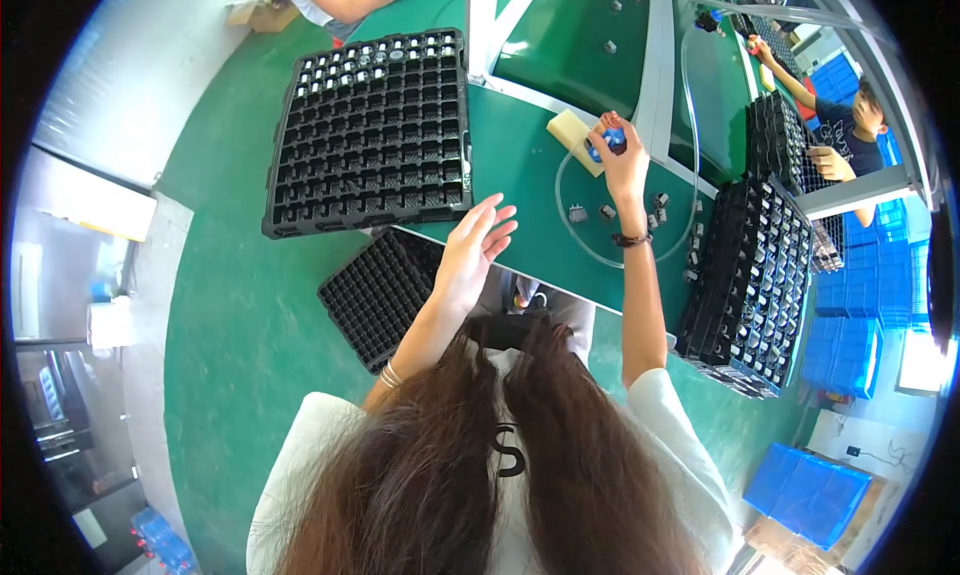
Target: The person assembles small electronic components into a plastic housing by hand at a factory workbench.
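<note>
My right hand (622, 163) is closed around a small blue tool (606, 143), mostly hidden by the fingers, with something copper-coloured at its top. A clear hose (566, 207) loops over the green table (530, 237) by this hand. Beside the tool lies a pale yellow block (574, 135). My left hand (474, 243) is empty, fingers stretched apart, near the lower right corner of a black compartment tray (372, 140). Small metal parts fill some of the tray's far compartments. Several loose metal parts (607, 212) lie on the table below my right hand.
Stacked black trays with metal parts (748, 280) stand at the table's right end. Another black tray (375, 293) sits lower, under the left tray. A green conveyor belt (572, 45) runs beyond a metal frame. Co-workers sit at the far left and right; blue crates (850, 285) are stacked right.
</note>
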Available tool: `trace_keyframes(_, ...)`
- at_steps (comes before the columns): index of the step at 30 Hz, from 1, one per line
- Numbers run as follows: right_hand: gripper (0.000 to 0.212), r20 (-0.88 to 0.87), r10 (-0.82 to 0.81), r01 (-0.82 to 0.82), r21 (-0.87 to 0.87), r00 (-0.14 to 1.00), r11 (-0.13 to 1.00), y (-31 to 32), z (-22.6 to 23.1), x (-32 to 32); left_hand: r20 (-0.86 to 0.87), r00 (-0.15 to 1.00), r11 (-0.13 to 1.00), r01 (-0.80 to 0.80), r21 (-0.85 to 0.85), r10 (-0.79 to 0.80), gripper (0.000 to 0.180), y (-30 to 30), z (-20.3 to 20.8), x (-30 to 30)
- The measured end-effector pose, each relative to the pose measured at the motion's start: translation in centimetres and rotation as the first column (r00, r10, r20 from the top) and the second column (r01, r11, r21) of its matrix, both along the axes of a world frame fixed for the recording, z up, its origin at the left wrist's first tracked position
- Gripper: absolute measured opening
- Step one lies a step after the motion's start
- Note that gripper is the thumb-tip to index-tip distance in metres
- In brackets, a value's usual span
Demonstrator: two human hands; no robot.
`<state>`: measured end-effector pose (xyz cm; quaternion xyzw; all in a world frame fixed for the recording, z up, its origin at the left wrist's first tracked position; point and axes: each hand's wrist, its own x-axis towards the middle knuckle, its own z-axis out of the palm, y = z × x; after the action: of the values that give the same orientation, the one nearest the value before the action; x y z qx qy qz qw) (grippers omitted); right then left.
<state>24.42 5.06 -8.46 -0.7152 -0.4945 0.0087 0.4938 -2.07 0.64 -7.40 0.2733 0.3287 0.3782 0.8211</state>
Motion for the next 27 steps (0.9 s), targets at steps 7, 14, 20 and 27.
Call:
trace_keyframes(7, 0.062, 0.035, -0.055, 0.054, 0.025, 0.998, 0.998, 0.6, -0.3, -1.0, 0.014, 0.999, 0.998, -0.050, -0.028, 0.051, 0.036, 0.3, -0.1, -0.9)
trace_keyframes(14, 0.073, 0.009, -0.015, 0.015, -0.075, 1.000, 0.997, -2.2, -0.7, -1.4, 0.085, 0.986, 0.990, -0.142, -0.017, 0.143, 0.035, 2.1, -1.3, -3.6)
trace_keyframes(20, 0.063, 0.002, -0.031, 0.031, -0.079, 1.000, 0.996, -2.0, -1.1, -1.3, 0.043, 0.982, 0.983, -0.183, -0.004, 0.183, 0.035, 3.0, -1.0, -5.1)
trace_keyframes(27, 0.052, -0.135, -0.011, -0.001, -0.085, 0.991, 0.996, 2.6, -1.8, -0.3, -0.156, 0.957, 0.960, -0.216, 0.178, 0.244, 0.030, 8.4, -1.3, -6.4)
